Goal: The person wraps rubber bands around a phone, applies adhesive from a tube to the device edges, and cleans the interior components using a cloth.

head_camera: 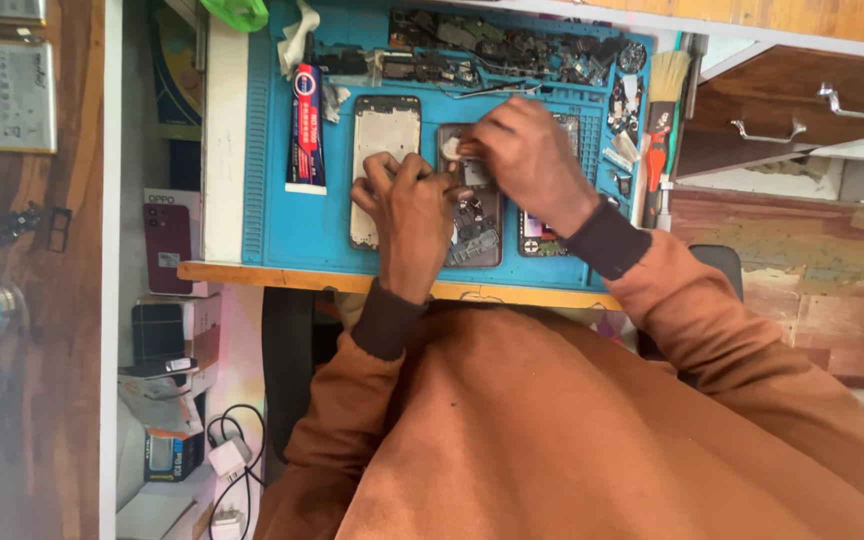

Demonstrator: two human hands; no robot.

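— What's biggest in my view?

— The blue work mat point(272, 215) on the wooden bench edge point(252, 273). On it lies an opened phone point(477, 225), back cover off, circuit board showing, roughly at the mat's middle. Just left of it I see a pale phone frame point(384, 135); further left, a tube of glue point(305, 125).

— And the hands?

— My left hand point(410, 215) is curled, fingers pressed down on the opened phone's near edge, steadying it. My right hand point(530, 165) is bunched above the board, fingertips pinched together on something too small for me to make out.

— Which step, would you say?

— I judge it fine work on the board. The next move wants a steady, light pinch.

— Any containers?

— The mat's top trays point(497, 45) hold loose dark phone parts; a brush point(664, 85) sits at the right edge.
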